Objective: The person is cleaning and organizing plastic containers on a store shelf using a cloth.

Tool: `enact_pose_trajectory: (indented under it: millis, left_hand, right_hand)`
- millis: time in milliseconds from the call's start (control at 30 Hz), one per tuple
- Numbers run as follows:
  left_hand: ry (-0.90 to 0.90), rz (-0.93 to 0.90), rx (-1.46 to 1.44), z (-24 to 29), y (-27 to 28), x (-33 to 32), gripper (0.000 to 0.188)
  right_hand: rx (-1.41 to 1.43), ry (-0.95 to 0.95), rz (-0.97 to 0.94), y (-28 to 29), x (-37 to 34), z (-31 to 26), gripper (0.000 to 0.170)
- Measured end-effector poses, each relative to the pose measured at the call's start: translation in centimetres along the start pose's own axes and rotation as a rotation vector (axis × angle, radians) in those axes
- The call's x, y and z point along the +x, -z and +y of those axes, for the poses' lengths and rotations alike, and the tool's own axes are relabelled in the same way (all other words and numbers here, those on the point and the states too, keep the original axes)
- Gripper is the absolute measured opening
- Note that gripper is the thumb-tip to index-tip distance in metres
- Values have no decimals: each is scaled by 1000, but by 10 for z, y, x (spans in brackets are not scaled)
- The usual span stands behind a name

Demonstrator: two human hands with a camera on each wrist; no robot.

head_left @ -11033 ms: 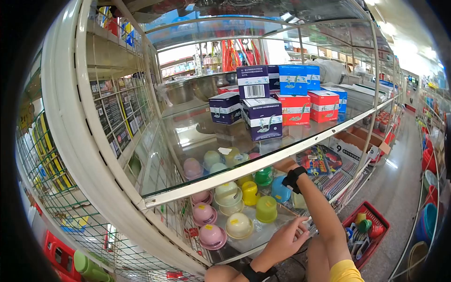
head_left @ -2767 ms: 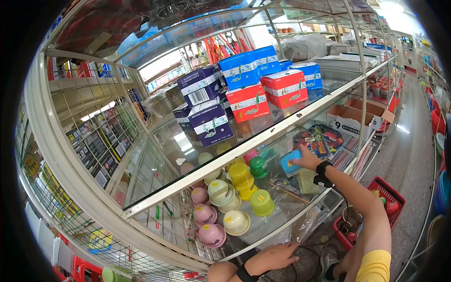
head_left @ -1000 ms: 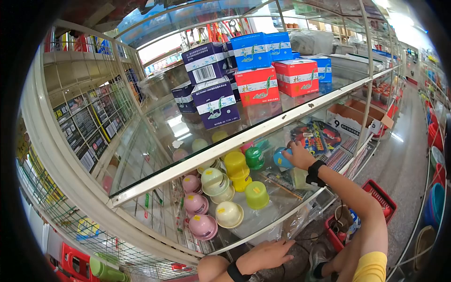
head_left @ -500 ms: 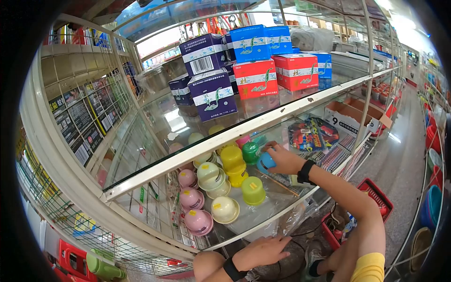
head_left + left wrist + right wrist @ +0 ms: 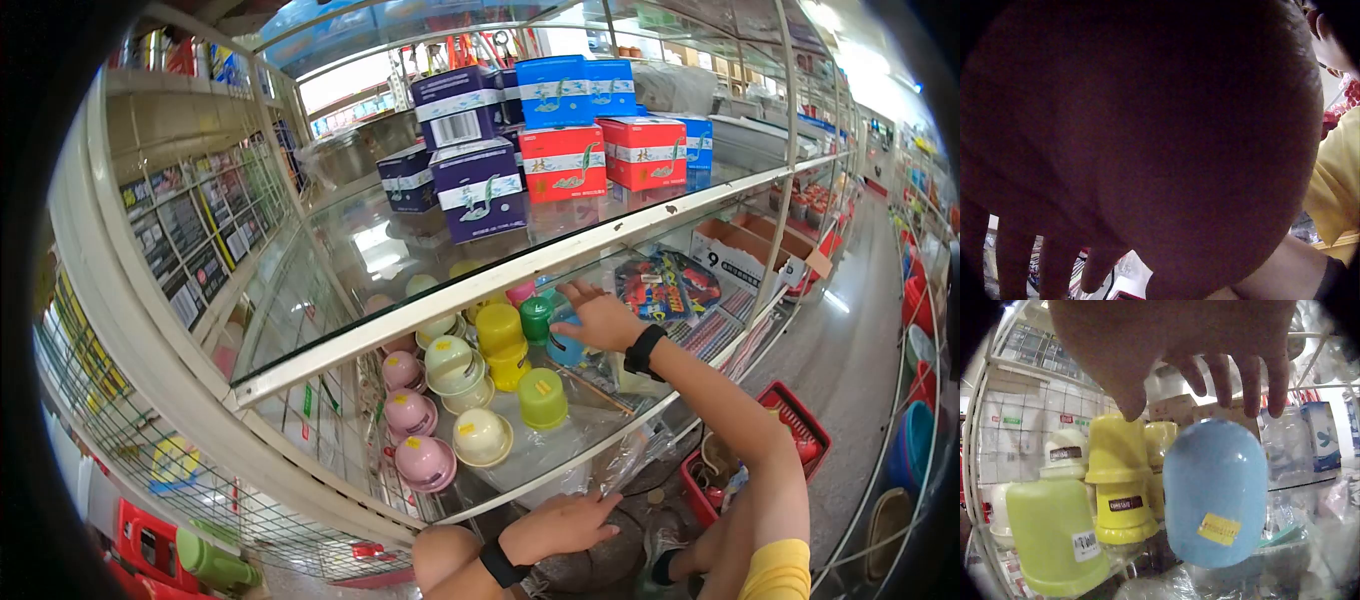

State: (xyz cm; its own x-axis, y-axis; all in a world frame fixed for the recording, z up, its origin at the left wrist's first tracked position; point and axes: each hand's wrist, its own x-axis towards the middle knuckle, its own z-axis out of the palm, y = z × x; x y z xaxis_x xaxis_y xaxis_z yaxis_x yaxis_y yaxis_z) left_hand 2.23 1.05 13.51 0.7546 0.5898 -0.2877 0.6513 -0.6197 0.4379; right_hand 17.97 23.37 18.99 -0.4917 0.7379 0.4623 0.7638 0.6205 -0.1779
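Observation:
A rounded blue plastic cup (image 5: 565, 348) with a yellow price sticker stands on the lower shelf, right of a dark green cup (image 5: 536, 320). My right hand (image 5: 606, 320) is over and behind it with fingers spread. In the right wrist view the fingers are apart from the blue cup (image 5: 1216, 494), hanging beyond its top. Left of it are a stacked pair of yellow cups (image 5: 502, 345) and a lime green cup (image 5: 542, 398). My left hand (image 5: 560, 526), fingers extended, is low in front of the shelf and holds nothing; the left wrist view shows mostly its dark palm (image 5: 1135, 150).
Pink bowls (image 5: 425, 463) and cream bowls (image 5: 482, 437) fill the shelf's left. The upper glass shelf's white front rail (image 5: 520, 285) runs above the arm, with red, blue and purple boxes (image 5: 482, 190) on that shelf. A red basket (image 5: 815, 445) with goods stands on the floor.
My right hand gripped the blue cup and carried it left, near the dark green cup. Now its fingers have spread and come off it. The left hand has barely moved.

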Motion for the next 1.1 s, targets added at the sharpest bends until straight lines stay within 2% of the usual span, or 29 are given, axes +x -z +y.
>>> enact_pose_trajectory:
  millis: [100, 133, 167, 267, 333, 400, 467, 500, 567, 633, 700, 800, 867, 1000, 1067, 1100]
  left_hand:
    - [-40, 15, 6, -2, -4, 1, 56]
    - [-13, -30, -16, 0, -4, 2, 57]
    - [-29, 8, -24, -2, -7, 5, 57]
    - [-37, -78, -8, -16, -19, 22, 56]
    - [-71, -67, -3, -13, -11, 26, 57]
    - [-138, -2, -34, -15, -14, 29, 60]
    - [-104, -41, -48, -22, -18, 35, 61]
    - [-99, -73, -92, -22, -18, 36, 61]
    - [-12, -125, -105, -27, -19, 35, 61]
    - [-84, -76, -13, -18, -11, 27, 62]
    - [-61, -103, -25, -16, -8, 24, 61]
    - [-63, -52, -72, -23, -14, 23, 59]
    - [-54, -88, -65, -28, -15, 26, 59]
    - [-47, -105, -49, -19, -6, 20, 58]
    - [-48, -102, -62, -23, -7, 22, 58]
    - [-51, -98, -80, -23, -11, 24, 58]
  right_hand:
    - [26, 71, -18, -6, -11, 23, 73]
    - [60, 68, -55, -7, -18, 24, 76]
    - [26, 89, -66, -10, -25, 23, 76]
    - [-31, 75, -28, -16, -26, 14, 85]
    - [29, -114, -116, -20, -18, 3, 95]
    - [59, -146, -102, -44, -3, 12, 97]
    - [78, -136, -131, -53, 10, 15, 101]
    - [97, -130, -115, -53, 13, 14, 101]
    - [132, -142, -220, -53, 17, 16, 101]
    - [118, -156, -220, -50, 16, 18, 98]
    - [118, -47, -263, -46, 16, 25, 95]
    - [68, -75, -313, -42, 7, 19, 98]
    - [62, -80, -381, -30, 3, 9, 102]
    - [93, -97, -374, -18, -2, 7, 103]
    - [97, -75, -253, -4, 0, 11, 97]
    - [92, -83, -264, 4, 0, 18, 97]
